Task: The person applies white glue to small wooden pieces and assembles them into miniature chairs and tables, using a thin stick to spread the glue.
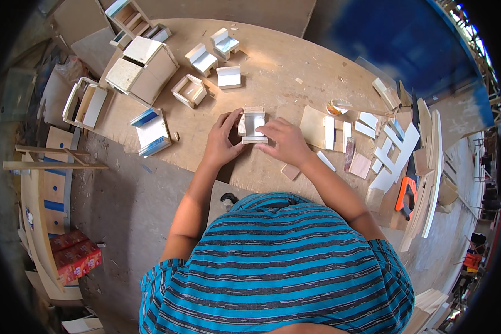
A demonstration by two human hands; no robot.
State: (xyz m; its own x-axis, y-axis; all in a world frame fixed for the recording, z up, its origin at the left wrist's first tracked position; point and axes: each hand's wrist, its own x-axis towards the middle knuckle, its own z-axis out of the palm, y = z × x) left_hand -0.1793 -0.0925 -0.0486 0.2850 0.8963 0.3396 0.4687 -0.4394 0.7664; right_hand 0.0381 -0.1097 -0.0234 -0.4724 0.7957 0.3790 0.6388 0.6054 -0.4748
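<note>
Grip: left hand [222, 139] and right hand [284, 140] hold frame [255, 119] near tabletop [295, 61] edge, room beyond.

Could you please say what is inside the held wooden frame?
A pale panel shows inside the wooden frame; the right hand hides the panel's lower right corner.

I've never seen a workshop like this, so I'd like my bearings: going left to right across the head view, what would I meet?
Red packages, white piece with blue sides, held wooden piece, round tub, orange-and-black tool handle.
</note>
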